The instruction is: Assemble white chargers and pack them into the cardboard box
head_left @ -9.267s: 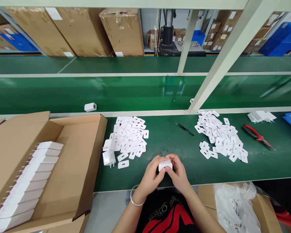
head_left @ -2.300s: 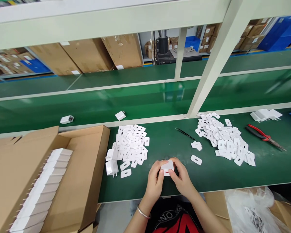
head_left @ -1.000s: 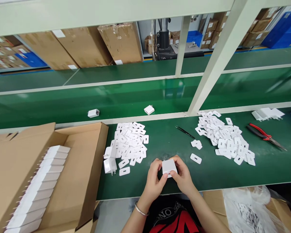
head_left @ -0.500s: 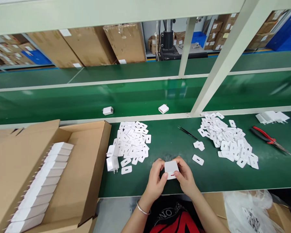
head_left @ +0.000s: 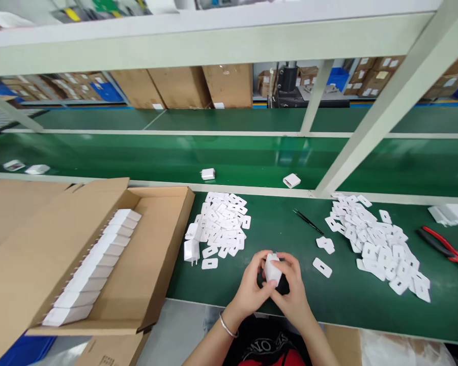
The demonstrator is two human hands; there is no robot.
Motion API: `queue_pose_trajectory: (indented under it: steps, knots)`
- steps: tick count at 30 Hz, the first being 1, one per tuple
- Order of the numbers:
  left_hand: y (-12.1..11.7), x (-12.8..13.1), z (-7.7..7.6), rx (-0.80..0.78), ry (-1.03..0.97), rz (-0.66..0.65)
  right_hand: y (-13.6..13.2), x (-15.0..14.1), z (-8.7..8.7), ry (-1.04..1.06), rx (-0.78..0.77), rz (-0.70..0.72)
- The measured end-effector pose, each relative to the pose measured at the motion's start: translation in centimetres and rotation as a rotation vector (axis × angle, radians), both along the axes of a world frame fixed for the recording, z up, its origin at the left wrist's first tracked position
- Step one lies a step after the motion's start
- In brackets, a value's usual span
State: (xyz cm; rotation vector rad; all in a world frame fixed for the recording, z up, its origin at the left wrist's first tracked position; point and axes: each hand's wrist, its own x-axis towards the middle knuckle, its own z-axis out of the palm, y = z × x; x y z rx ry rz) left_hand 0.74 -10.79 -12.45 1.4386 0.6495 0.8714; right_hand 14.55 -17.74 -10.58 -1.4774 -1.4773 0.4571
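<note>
A white charger [head_left: 272, 269] is held up between my two hands over the front of the green bench. My left hand [head_left: 252, 282] grips its left side, fingers curled round it and thumb at its lower end. On the other side, my right hand [head_left: 292, 279] has its fingers closed on the same charger. To the left lies a heap of white flat plates with slots [head_left: 221, 223], with two more white chargers [head_left: 191, 251] beside it. A second heap of such plates [head_left: 381, 246] lies on the right, and a single plate [head_left: 322, 267] rests nearer my right hand.
An open cardboard box [head_left: 160, 264] on the left holds a row of white chargers [head_left: 95, 267]. Black tweezers [head_left: 307, 221] and red-handled pliers [head_left: 442, 246] lie to the right. Loose chargers [head_left: 291, 180] sit on the green belt behind the rail. A slanted post [head_left: 374, 112] rises at the right.
The charger in my hands has been turned over; its broad face with a red mark showed before, and now a narrower side shows. The view has swung left and upward.
</note>
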Motion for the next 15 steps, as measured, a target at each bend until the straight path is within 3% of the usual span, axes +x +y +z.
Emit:
queue_pose_trajectory:
  steps: [4, 8, 11, 15]
  knots:
    - [0.0, -1.3, 1.6, -0.020, 0.039, 0.120, 0.1, 0.0, 0.5, -0.061, -0.018, 0.091]
    - [2.1, -6.8, 5.1, 0.086, -0.014, 0.351, 0.3, 0.5, 0.2, 0.096, -0.064, 0.018]
    - [7.1, -13.0, 7.1, 0.246, 0.175, 0.555, 0.5, 1.1, -0.7, 0.144, -0.097, -0.020]
    - [17.0, -20.5, 7.6, 0.350, 0.877, 0.811, 0.8, 1.5, -1.7, 0.083, -0.134, 0.027]
